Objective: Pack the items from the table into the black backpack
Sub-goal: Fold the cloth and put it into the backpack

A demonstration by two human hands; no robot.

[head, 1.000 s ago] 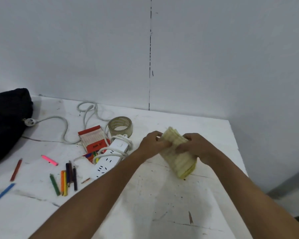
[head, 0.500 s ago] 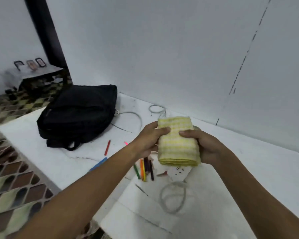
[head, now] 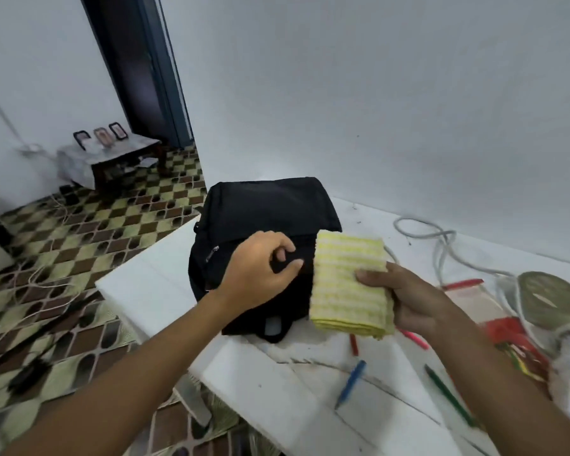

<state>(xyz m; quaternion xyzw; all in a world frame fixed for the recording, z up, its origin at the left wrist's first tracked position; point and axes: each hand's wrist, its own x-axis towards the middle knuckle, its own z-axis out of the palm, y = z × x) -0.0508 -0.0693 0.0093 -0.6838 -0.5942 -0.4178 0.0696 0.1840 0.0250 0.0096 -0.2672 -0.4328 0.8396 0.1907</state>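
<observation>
The black backpack [head: 264,232] lies flat at the near-left corner of the white bench [head: 277,383], and its zipper looks closed from where I stand, so nothing can go in yet. The left hand [head: 260,271] is right over the bag's upper panel, fingers curled in a loose pinch that seems to be catching a fold of fabric or a zipper pull; I cannot tell for certain that it grasps anything. The right hand [head: 412,301] has a firm grip on the folded yellow towel [head: 349,284], thumb on top, fingers beneath, holding it clear of the bench just beside the backpack's right edge. The towel's long axis runs away from the person, roughly parallel to the bag's side, so once an opening is made the towel needs only a short slide leftward. The left hand is the nearer one to the zipper, and opening falls to it, I would judge. Other items wait on the bench to the right: a blue pen [head: 351,383], a green pencil [head: 448,393], a roll of tape [head: 553,297], a white cable [head: 441,245].
</observation>
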